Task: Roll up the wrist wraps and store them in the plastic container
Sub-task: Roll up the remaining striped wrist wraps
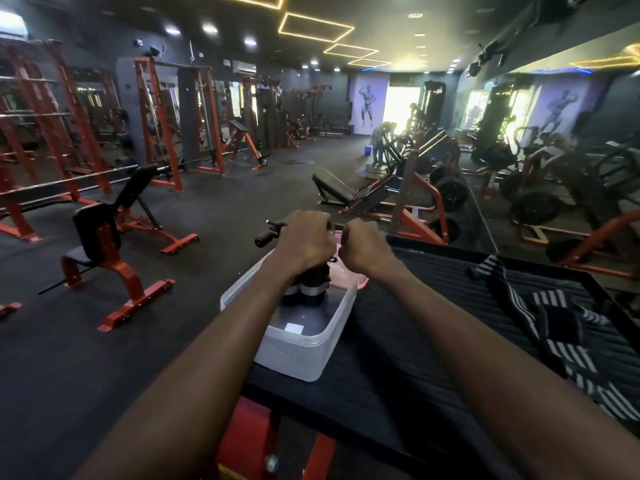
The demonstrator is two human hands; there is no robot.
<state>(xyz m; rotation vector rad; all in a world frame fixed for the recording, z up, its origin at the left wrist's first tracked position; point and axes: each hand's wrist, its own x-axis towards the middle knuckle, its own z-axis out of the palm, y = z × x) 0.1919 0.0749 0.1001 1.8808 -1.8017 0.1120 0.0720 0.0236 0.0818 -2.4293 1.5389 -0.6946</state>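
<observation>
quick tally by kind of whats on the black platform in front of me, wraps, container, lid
rolled wraps in the container, black with a grey band: 2 showing
unrolled striped wraps on the platform: a loose heap, count unclear
clear plastic container: 1
pink lid behind it: 1
total: 4 countable things, plus the striped heap

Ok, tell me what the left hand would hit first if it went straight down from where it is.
Most likely the rolled black wrist wraps standing in the plastic container. The left hand sits directly above them, apparently gripping one already, so there is little or no gap, though depth is unclear from this view.
</observation>
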